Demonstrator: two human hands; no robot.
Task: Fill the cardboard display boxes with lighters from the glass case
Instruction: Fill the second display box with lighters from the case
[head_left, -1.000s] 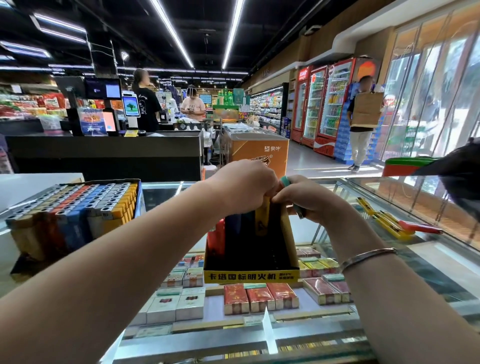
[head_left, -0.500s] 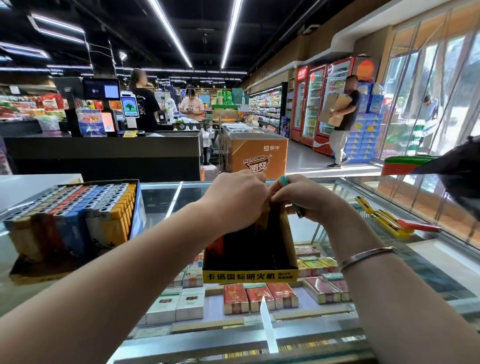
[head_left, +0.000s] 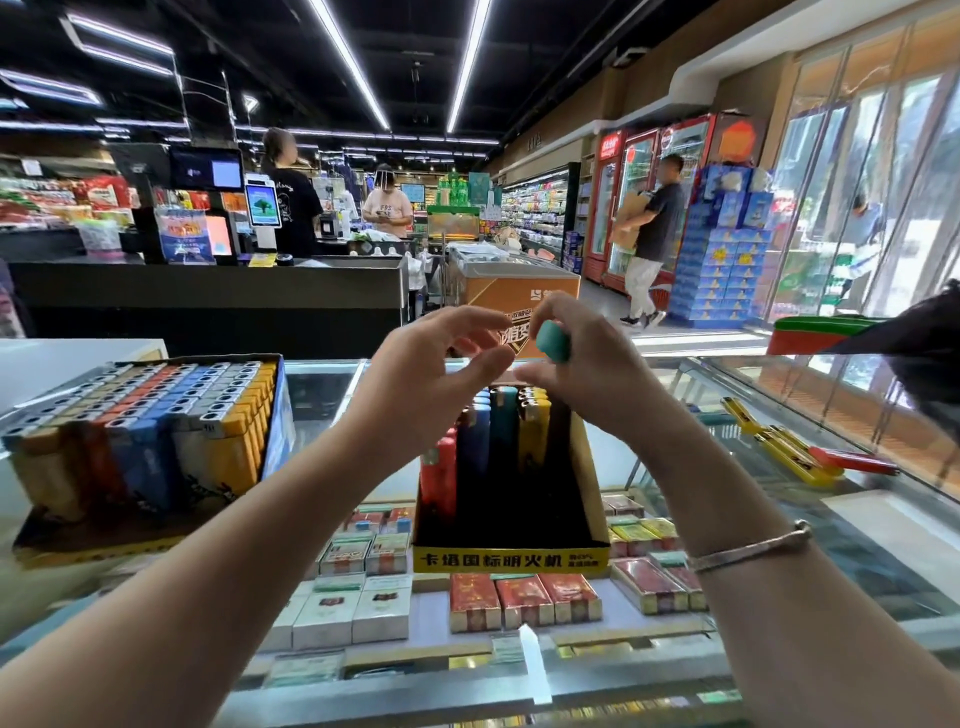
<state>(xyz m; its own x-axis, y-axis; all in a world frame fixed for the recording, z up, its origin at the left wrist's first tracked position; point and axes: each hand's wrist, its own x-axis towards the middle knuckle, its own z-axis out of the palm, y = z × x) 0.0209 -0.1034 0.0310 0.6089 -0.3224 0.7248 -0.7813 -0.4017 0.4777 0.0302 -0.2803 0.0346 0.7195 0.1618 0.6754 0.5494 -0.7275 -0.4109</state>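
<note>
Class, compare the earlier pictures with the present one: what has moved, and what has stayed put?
Both hands lifted off the yellow display box. The left hand let go and opened; the right hand still holds a teal lighter. The box, its lighters and the full box stayed.

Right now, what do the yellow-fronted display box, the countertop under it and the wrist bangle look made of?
Display box: cardboard, it seems; matte brown raw side wall, printed glossy yellow front strip.
Countertop: glass; cigarette packs show through it and it carries reflections.
Bangle: probably silver-toned metal; thin, rigid, bright highlights. Exact alloy cannot be told.
</note>
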